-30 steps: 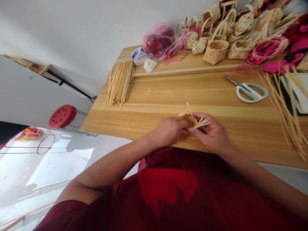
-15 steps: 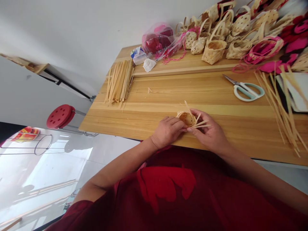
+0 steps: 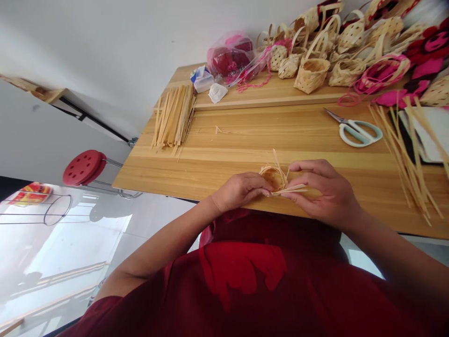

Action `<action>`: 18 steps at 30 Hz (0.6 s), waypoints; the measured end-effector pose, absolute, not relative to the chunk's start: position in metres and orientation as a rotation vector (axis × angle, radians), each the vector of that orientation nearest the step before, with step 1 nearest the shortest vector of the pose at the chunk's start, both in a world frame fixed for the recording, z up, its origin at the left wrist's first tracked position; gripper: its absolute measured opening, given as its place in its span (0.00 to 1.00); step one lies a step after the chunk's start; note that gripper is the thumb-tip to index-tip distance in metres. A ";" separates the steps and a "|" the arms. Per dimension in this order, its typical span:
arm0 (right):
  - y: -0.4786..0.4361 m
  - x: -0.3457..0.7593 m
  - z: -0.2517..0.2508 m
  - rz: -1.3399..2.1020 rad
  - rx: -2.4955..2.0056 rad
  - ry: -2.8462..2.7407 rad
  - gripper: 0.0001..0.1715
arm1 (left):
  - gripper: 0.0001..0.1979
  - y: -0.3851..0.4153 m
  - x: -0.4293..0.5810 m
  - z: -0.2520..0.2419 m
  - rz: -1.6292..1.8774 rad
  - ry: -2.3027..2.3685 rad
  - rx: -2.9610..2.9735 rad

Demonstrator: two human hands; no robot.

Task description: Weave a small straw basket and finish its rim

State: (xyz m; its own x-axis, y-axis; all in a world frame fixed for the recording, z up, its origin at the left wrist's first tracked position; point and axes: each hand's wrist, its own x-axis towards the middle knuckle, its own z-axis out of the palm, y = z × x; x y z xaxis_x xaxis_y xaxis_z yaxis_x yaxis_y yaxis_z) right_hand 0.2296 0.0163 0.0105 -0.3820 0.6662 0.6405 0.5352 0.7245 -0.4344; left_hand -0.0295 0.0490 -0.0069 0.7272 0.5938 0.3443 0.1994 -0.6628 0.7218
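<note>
Left hand [image 3: 242, 191] curls around the round woven body of a small unfinished basket [image 3: 272, 179], its fingertips pressed against the weave. Right hand [image 3: 324, 193] pinches the flat loose strips [image 3: 291, 189] that stick out of the weave, thumb and fingers closed on them. The basket sits between the hands, just in from the near edge of the wooden tabletop [image 3: 263, 133]. Whether it touches the wood cannot be told. Its flat strips run toward the right hand, roughly along that edge, while a few thinner strips stick up toward the far edge. The left hand is nearer the woven body. Toward the tabletop's left end lies a bundle of cut strips [image 3: 173, 117], and toward the right, white-handled scissors [image 3: 359, 132].
</note>
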 end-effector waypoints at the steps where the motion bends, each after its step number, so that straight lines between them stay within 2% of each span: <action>1: 0.017 0.229 0.011 0.221 -0.908 -2.086 0.08 | 0.13 0.049 -0.031 -0.005 0.724 0.590 2.238; 5: 0.019 0.224 0.012 0.336 -0.924 -2.137 0.10 | 0.13 0.046 -0.035 0.001 0.608 0.639 2.233; 9: 0.016 0.221 0.015 0.400 -0.899 -2.165 0.15 | 0.10 0.042 -0.034 0.001 0.648 0.720 2.227; 13: 0.013 0.225 0.019 0.314 -0.953 -2.140 0.23 | 0.10 0.040 -0.033 0.006 0.649 0.743 2.241; 18: 0.012 0.235 0.022 0.098 -0.915 -2.267 0.21 | 0.11 0.042 -0.031 0.017 0.549 0.755 2.267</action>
State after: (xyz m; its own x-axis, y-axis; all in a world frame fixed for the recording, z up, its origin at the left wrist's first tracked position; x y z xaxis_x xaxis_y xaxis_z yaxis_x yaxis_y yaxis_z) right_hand 0.2350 0.0121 0.0221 -0.5208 0.6385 0.5667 0.5874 0.7497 -0.3049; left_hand -0.0313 0.0422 0.0174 0.7430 0.6470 0.1710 0.3621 -0.6035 0.7104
